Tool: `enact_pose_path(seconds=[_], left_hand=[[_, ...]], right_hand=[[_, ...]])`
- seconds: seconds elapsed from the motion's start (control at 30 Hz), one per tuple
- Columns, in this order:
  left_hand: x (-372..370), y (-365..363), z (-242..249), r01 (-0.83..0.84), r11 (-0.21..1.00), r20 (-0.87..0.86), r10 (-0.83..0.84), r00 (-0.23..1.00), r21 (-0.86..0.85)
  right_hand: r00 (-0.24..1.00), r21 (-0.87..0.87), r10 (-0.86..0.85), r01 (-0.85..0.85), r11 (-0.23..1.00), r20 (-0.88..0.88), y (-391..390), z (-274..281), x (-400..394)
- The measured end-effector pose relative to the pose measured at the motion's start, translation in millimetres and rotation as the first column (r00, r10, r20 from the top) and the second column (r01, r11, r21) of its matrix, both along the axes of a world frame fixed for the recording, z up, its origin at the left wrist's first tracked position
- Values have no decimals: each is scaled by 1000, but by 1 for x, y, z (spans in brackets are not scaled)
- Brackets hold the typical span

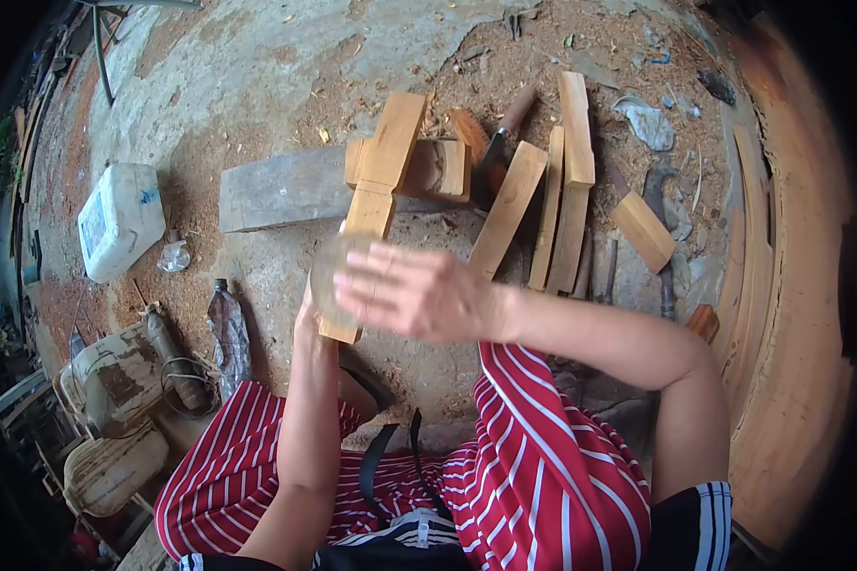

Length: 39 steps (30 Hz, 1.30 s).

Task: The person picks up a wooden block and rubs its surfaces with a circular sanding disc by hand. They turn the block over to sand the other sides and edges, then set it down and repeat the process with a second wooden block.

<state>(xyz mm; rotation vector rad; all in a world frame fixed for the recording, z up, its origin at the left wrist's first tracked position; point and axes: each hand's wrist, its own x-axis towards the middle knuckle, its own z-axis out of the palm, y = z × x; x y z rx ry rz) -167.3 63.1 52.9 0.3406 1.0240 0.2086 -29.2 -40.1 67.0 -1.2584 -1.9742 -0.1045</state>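
Observation:
A shaped wooden piece (376,195), with a notched step near its middle, slants up and away in front of me. My left hand (307,309) grips its near end from the left side, its fingers mostly hidden. Over that end my right hand (405,290) presses a round tan disc (326,276) that looks like sandpaper, blurred at its edge. The far part of the piece rests across a wooden block (445,169), which lies on a grey board (281,188).
Several cut wooden pieces (509,209) lie to the right, with a wood-handled knife (517,109) behind them. A white jug (121,219) and a crumpled plastic bottle (227,338) stand at left. Long planks (800,285) line the right edge. Sawdust covers the ground.

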Motion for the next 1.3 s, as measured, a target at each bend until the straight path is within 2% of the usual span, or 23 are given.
enact_pose_path(seconds=[0.03,0.07,0.17,0.23,0.27,0.3,0.33,0.37,0.4,0.43,0.47,0.57,0.63,0.7,0.73,0.83,0.87,0.97,1.0,1.03,1.1,1.23,1.3], left_hand=[[-9,2,-6,65,995,50,-69,996,80],[-2,9,-9,166,985,389,-139,910,-36],[8,7,10,168,986,312,-163,936,11],[-2,10,-7,209,978,463,-186,867,2],[-5,4,-13,-60,998,204,65,977,-30],[-11,-3,-24,-319,948,-73,319,945,11],[-51,14,-72,50,999,550,-50,834,14],[-44,8,-62,53,999,543,-46,838,3],[-28,2,-41,-122,985,214,146,966,-119],[-18,0,-30,-323,932,-154,299,942,-164],[-27,9,-40,181,983,243,-182,953,28],[-7,8,-30,206,979,507,-181,843,7],[-13,14,-37,241,970,559,-182,809,-32],[-28,6,-48,17,997,188,-32,982,81],[-36,-1,-62,-211,975,15,212,977,-70],[-36,-11,-61,-140,990,-20,140,990,-9],[-34,-11,-54,-139,990,-23,139,990,-8],[-10,-2,-21,102,991,583,-31,812,-90],[-11,-3,-12,119,980,516,-187,836,162],[-7,4,-2,126,978,514,-196,835,168],[1,17,15,590,604,-200,-588,784,536],[-5,7,9,467,750,-118,-471,874,468],[-11,1,2,435,799,-88,-441,893,415]], right_hand=[[992,-13,-101,102,995,73,12,-3,25],[965,-2,-243,245,970,101,30,-15,52],[853,-83,-511,520,850,108,53,-23,90],[933,-120,-353,360,925,76,40,-10,56],[971,-92,-236,240,966,46,20,0,25],[993,-66,-119,120,991,18,3,6,3],[992,-74,-124,124,989,13,-2,4,-1],[1000,-78,-11,10,997,-16,-8,1,-4],[994,-76,103,-106,991,-46,-13,-2,-6],[1000,-67,10,-10,998,0,-7,-4,10],[996,-49,-81,83,995,46,10,-8,38],[907,-166,-418,421,892,57,42,-17,96],[924,-181,-380,370,911,-26,38,-18,66],[989,-131,-144,147,980,29,6,-14,13],[1000,-150,-22,21,988,-3,-14,3,-3],[999,-85,44,-41,996,25,-9,-15,5],[993,-62,-99,102,993,59,5,-19,29],[913,-68,-402,406,911,68,50,-28,99],[903,-64,-419,425,903,93,59,-32,108],[901,-60,-425,431,900,90,64,-31,115],[924,-47,-363,370,928,117,66,-29,119],[884,-74,-466,467,881,29,58,-19,95],[929,-116,-368,371,921,47,48,-28,62]])
